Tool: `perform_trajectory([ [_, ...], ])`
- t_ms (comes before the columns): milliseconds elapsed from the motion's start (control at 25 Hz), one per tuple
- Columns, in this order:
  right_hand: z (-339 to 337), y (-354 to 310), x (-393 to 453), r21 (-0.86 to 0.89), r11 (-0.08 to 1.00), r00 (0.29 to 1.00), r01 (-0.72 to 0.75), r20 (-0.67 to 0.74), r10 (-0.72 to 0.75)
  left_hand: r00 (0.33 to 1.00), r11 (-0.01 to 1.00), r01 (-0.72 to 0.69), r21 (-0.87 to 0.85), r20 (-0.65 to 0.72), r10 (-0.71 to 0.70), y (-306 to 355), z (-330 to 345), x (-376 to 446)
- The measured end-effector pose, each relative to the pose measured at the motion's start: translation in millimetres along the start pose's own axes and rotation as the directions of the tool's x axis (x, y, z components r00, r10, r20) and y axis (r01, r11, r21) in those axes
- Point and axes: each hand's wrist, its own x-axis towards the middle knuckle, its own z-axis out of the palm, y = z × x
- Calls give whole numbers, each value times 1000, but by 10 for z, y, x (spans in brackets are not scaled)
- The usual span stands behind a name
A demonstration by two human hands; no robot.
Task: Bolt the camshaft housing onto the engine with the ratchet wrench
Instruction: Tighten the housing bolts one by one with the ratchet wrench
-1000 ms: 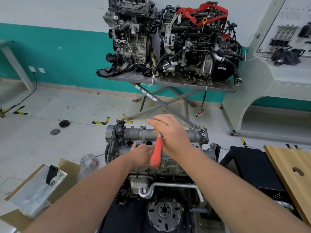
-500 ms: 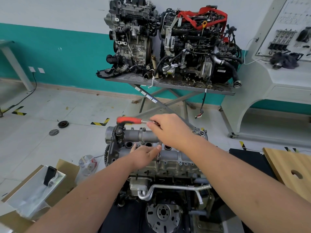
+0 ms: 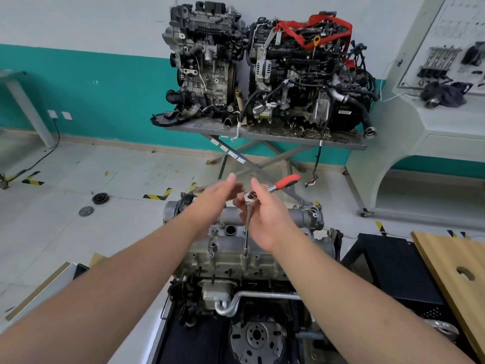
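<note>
Two bare hands meet above the engine (image 3: 236, 264) in our head view. Our right hand (image 3: 265, 216) curls its fingers round the head of the ratchet wrench (image 3: 249, 199), so that grip is closed on the tool. The wrench's red handle (image 3: 288, 181) points up and to the right, away from us, past the fingertips. From the wrench head a slim extension bar (image 3: 246, 229) drops almost upright to a bolt (image 3: 245, 255) at the near edge of the camshaft housing (image 3: 231, 240). That housing sits on top of the engine, directly in front of us, between our forearms. Our left hand (image 3: 217, 197) hovers just beside the wrench head with fingers straight and blurred; its grip is loose and holds nothing. We cannot tell whether its fingertips touch the tool.

Behind the hands, two more engines (image 3: 262, 69) stand on a grey worktop (image 3: 262, 135) with crossed legs, against a teal and white wall. A wooden board (image 3: 451, 266) lies at our right, and a cardboard box (image 3: 47, 282) at our left. Two round discs (image 3: 93, 204) rest on the pale tiled floor.
</note>
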Motion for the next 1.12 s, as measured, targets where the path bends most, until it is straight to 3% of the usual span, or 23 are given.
perform_trajectory([
  [80,0,91,-6,9,991,990,135,-37,-135,990,993,-115,30,83,112,285,4,-3],
  [160,-11,171,1,22,984,984,174,-38,-173,964,951,-194,241,226,139,534,70,-30],
  [240,-50,224,-19,-62,988,990,140,-9,-141,952,791,-284,542,255,167,676,180,-18],
  [320,-130,257,-18,-72,989,991,131,21,-130,942,602,-329,728,204,268,753,298,-19],
  [400,-220,258,-27,-54,991,986,124,116,-117,940,480,-296,826,164,299,764,400,-31],
  [520,-366,246,-17,-319,931,963,180,248,-102,960,295,-207,933,135,246,725,501,-4],
  [560,-411,236,-15,-464,867,965,182,255,-66,961,235,-199,951,142,238,716,526,9],
  [600,-435,244,16,-660,735,973,156,232,2,956,188,-218,958,170,240,706,546,12],
  [640,-360,226,23,-800,600,987,28,118,111,936,149,-261,954,212,280,682,566,16],
  [680,-354,193,71,-876,481,997,-30,5,72,900,108,-318,942,264,346,641,582,21],
  [720,-388,265,14,-957,287,998,50,62,33,831,46,-375,926,314,459,579,587,11],
  [760,-399,414,-8,-943,292,987,160,152,-50,733,-21,-420,907,353,582,491,585,-14],
  [800,-389,411,-110,-952,254,980,170,190,56,623,-46,-448,893,349,700,398,565,-46],
  [840,-413,473,-67,-941,214,965,262,260,-35,537,-11,-463,887,290,792,300,540,-55],
  [880,-377,478,6,-952,214,959,218,167,-229,517,90,-486,869,203,831,219,530,-66],
  [920,-294,381,-43,-878,450,984,164,115,-136,545,233,-521,821,110,831,149,532,-81],
  [960,-332,368,44,-840,529,984,120,32,-174,616,427,-560,709,13,787,107,560,-106],
  [1000,-366,391,101,-844,511,982,165,94,-162,689,615,-580,534,-81,720,68,599,-132],
  [1040,-301,313,63,-869,449,978,208,187,-92,736,741,-574,348,-177,653,39,640,-150],
  [1080,-351,278,86,-897,355,964,264,256,-72,753,803,-565,189,-280,595,22,674,-161],
  [1120,-369,257,111,-883,387,964,264,249,-90,780,843,-537,16,-372,503,31,700,-166],
])
